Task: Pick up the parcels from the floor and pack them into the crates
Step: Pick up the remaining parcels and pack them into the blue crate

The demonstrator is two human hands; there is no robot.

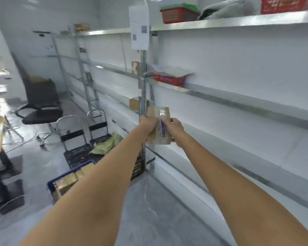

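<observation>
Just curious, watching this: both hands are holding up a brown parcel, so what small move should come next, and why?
Probably lower the parcel, gripped by the left hand and right hand, down-left toward the blue crate: it already holds similar brown parcels and sits on the floor below.

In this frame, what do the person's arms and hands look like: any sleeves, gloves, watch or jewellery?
Both forearms are bare along all of their visible length; no sleeve edge shows. The left hand and the right hand are ungloved. No watch, wristband or bracelet shows on either wrist. The frame is too blurred to rule out rings, and no tattoos or markings can be made out.
</observation>
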